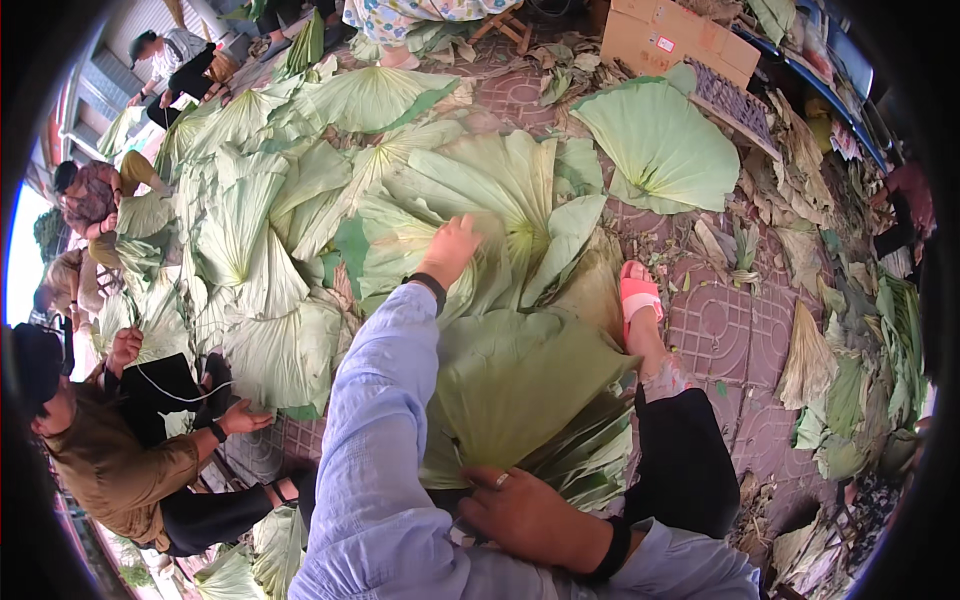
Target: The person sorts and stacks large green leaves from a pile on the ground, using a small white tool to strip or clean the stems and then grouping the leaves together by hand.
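Note:
My left hand (pixel 451 246) reaches forward over a large pale-green lotus leaf (pixel 517 202) in the pile before me. Its fingertips are blurred against the leaf, and whether they grip it cannot be made out. Close to my body, my right hand (pixel 529 517), with a ring on one finger, is closed at the narrow lower end of a darker lotus leaf (pixel 517 375). That leaf fans out above a stack of folded leaves (pixel 592 457) between my legs. The fingertips of this hand are partly hidden.
Overlapping lotus leaves (pixel 247 217) cover the ground ahead and left. One broad leaf (pixel 660 146) lies right of them, near a cardboard box (pixel 675 41). My sandalled foot (pixel 641 304) rests on paving (pixel 712 322). A person (pixel 112 465) sits close at left; several others sit farther off.

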`<state>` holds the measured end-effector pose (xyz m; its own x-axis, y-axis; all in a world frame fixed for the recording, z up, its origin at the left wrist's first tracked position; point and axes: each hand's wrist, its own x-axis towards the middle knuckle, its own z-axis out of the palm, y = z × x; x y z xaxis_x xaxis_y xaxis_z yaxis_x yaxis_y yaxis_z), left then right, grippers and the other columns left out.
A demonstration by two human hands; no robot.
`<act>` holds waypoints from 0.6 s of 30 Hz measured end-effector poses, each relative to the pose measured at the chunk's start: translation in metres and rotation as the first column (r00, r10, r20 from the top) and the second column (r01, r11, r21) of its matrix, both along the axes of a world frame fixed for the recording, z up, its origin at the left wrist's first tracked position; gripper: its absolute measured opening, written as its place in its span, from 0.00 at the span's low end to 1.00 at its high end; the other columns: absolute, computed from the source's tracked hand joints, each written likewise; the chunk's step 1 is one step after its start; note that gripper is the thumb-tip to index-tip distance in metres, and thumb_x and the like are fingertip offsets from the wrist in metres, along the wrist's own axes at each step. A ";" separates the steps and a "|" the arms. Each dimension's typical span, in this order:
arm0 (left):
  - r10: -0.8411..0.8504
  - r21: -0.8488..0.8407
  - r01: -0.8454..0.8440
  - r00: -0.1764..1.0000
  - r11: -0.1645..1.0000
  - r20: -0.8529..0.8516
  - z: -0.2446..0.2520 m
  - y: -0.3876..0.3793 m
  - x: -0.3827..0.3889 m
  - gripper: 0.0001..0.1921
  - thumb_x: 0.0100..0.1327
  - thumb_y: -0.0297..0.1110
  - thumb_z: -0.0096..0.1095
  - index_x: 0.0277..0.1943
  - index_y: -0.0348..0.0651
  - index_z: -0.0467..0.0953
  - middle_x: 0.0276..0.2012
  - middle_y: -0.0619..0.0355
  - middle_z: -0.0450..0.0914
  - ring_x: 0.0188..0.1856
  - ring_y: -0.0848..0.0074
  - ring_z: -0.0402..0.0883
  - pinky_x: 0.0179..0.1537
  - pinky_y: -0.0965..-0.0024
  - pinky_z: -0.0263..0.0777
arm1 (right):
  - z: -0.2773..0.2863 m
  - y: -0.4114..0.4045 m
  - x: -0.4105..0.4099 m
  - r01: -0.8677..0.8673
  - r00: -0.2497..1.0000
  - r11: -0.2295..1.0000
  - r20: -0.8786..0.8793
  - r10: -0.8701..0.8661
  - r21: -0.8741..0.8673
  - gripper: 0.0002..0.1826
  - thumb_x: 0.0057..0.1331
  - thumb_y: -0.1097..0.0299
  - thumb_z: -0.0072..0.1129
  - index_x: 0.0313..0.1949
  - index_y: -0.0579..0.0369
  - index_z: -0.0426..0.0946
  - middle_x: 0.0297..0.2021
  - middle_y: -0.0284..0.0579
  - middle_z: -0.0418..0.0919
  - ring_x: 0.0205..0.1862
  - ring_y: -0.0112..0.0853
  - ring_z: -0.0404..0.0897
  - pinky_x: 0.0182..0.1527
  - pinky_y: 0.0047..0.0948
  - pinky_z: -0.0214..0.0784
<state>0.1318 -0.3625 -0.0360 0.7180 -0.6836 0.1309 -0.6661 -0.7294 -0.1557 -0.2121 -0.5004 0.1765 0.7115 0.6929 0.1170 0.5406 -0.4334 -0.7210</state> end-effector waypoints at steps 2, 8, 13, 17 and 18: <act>0.009 -0.083 -0.006 0.999 0.997 0.033 0.019 0.036 -0.006 0.09 0.53 0.28 0.56 0.38 0.47 0.77 0.39 0.54 0.71 0.47 0.63 0.74 0.46 0.63 0.73 | 0.003 0.006 0.000 -0.026 1.000 0.998 0.015 0.027 -0.051 0.11 0.55 0.67 0.52 0.37 0.57 0.72 0.32 0.44 0.77 0.54 0.41 0.73 0.49 0.36 0.70; -0.263 0.263 0.205 0.942 0.943 0.208 0.100 0.152 -0.056 0.12 0.56 0.30 0.56 0.44 0.43 0.75 0.40 0.51 0.73 0.47 0.59 0.75 0.48 0.60 0.70 | -0.009 0.022 0.005 0.012 0.985 0.993 0.175 0.008 -0.116 0.07 0.54 0.69 0.51 0.30 0.58 0.74 0.27 0.44 0.79 0.50 0.41 0.76 0.45 0.36 0.73; 0.203 0.431 -0.169 0.979 0.886 -0.034 0.159 0.235 -0.109 0.17 0.59 0.25 0.50 0.51 0.47 0.73 0.37 0.50 0.73 0.36 0.58 0.80 0.38 0.60 0.74 | -0.021 0.034 0.011 0.052 0.964 0.992 0.264 -0.020 -0.115 0.05 0.55 0.71 0.52 0.27 0.59 0.74 0.25 0.46 0.79 0.44 0.44 0.78 0.41 0.39 0.74; 0.243 0.263 -0.264 0.964 0.928 0.110 0.222 0.270 -0.140 0.15 0.59 0.31 0.54 0.49 0.52 0.78 0.45 0.56 0.75 0.50 0.64 0.76 0.52 0.61 0.70 | -0.016 0.039 0.015 0.058 0.957 0.991 0.288 -0.022 -0.118 0.05 0.54 0.72 0.53 0.27 0.59 0.76 0.25 0.51 0.79 0.42 0.45 0.79 0.41 0.40 0.74; 0.136 0.241 -0.184 0.970 0.953 0.201 0.237 0.269 -0.144 0.17 0.57 0.30 0.53 0.50 0.53 0.77 0.52 0.56 0.75 0.54 0.65 0.74 0.55 0.63 0.68 | -0.016 0.037 0.016 0.051 0.954 0.993 0.299 -0.018 -0.103 0.05 0.54 0.72 0.53 0.27 0.59 0.76 0.25 0.51 0.79 0.42 0.45 0.79 0.41 0.40 0.74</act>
